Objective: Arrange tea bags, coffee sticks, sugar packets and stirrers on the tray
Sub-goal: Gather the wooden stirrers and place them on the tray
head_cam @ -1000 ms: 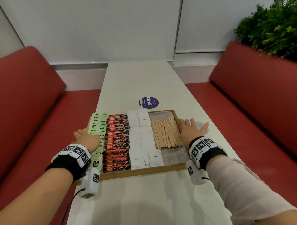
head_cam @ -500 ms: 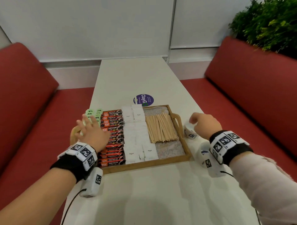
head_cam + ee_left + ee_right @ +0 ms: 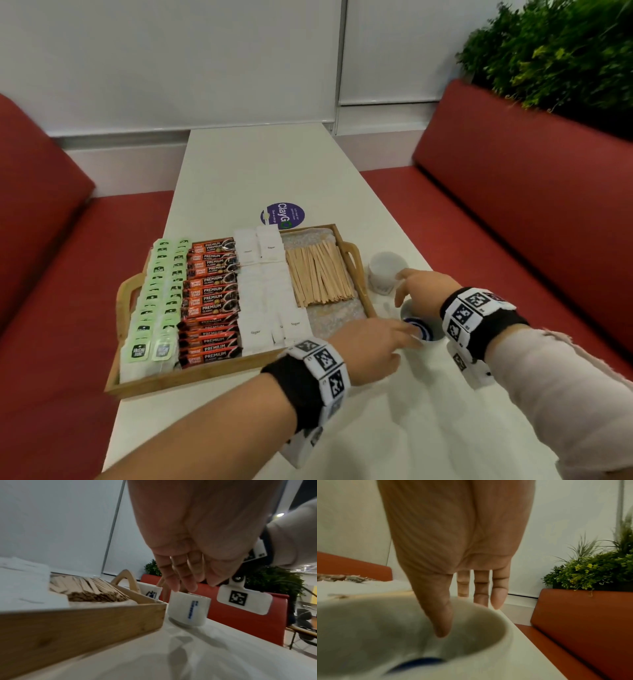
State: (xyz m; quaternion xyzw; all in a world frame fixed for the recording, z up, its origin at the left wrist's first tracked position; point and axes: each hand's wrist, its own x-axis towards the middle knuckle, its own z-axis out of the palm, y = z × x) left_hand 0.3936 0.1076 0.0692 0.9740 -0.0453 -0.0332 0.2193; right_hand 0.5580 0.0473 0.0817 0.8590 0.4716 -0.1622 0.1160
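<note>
The wooden tray [image 3: 191, 377] holds rows of green tea bags [image 3: 154, 308], orange coffee sticks [image 3: 212, 298], white sugar packets [image 3: 260, 291] and wooden stirrers [image 3: 318, 277]. My left hand [image 3: 376, 342] reaches across the tray's near right corner. Its straight fingers touch the rim of a white cup [image 3: 188, 609] with blue print. My right hand [image 3: 424, 287] hovers over the same cup [image 3: 385, 635], fingers straight and thumb hanging over its opening. Neither hand holds anything.
A second white cup [image 3: 385, 274] stands just beyond the first, beside the tray's right handle [image 3: 354, 263]. A purple round sticker [image 3: 282, 216] lies on the white table [image 3: 257, 164] behind the tray. Red benches flank the table, with plants [image 3: 555, 51] at the back right.
Both hands have left the tray's sides. The right hand moved to the cups right of the tray, and the left hand crossed over to the near cup.
</note>
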